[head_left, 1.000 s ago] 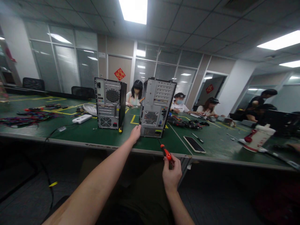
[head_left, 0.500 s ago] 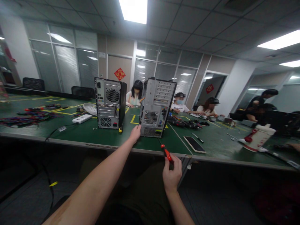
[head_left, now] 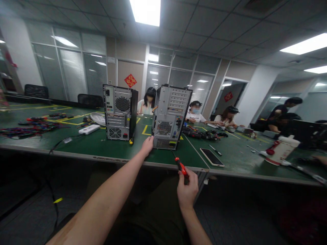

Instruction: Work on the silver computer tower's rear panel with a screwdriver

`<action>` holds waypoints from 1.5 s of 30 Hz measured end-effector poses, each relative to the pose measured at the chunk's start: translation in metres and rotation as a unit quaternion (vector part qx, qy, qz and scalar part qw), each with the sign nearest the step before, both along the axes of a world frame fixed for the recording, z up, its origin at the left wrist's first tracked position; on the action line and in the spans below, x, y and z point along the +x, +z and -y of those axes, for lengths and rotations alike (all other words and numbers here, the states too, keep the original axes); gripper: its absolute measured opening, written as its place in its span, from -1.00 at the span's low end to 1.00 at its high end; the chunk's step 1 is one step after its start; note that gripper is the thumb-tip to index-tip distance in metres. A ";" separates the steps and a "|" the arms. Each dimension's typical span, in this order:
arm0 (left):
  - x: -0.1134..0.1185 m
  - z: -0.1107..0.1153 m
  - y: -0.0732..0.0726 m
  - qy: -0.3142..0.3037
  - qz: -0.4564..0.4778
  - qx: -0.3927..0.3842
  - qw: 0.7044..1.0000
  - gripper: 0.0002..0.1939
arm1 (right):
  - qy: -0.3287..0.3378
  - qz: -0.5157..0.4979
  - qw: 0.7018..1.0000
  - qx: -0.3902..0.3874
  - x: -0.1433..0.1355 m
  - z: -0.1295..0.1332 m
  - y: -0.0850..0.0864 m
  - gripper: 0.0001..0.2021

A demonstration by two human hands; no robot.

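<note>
A grey computer case (head_left: 165, 115) stands upright at the table's front, its rear panel with vents and ports facing me. My left hand (head_left: 148, 145) is closed round its lower left edge; the fingertips are hidden behind the case. My right hand (head_left: 188, 185) grips a screwdriver (head_left: 181, 166) by its red and black handle. The thin shaft points up and away, with its tip by the bottom edge of the case. Whether the tip touches a screw I cannot tell. Left of it stands a second computer case (head_left: 118, 114), rear side towards me.
On the green table (head_left: 133, 154) lie a phone (head_left: 212, 157), a pen (head_left: 215, 150), a yellow-ended tool (head_left: 131, 140) and a white power strip (head_left: 89, 129). Cable bundles (head_left: 33, 129) spread left. A white cup (head_left: 282, 149) stands right. Several people sit across the table.
Both cases and my left hand stay in place. The screwdriver's handle has turned slightly in my right hand. Across the table, a person's hand has shifted.
</note>
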State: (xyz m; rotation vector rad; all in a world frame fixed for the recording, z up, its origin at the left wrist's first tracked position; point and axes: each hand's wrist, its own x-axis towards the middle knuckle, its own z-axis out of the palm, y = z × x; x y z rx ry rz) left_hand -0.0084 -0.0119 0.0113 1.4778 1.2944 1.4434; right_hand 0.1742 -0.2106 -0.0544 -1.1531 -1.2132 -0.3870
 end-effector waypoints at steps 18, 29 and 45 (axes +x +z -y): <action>-0.001 0.005 0.004 -0.006 -0.005 -0.023 1.000 -0.55 | -0.013 0.025 1.000 0.002 0.000 -0.002 -0.002 -0.70; 0.000 -0.004 -0.003 -0.004 -0.004 0.002 1.000 -0.56 | -0.005 0.001 1.000 -0.012 0.000 0.000 0.000 -0.70; -0.001 0.005 0.004 -0.012 0.006 -0.026 1.000 -0.55 | -0.004 -0.046 0.999 -0.027 0.001 -0.002 -0.005 -0.65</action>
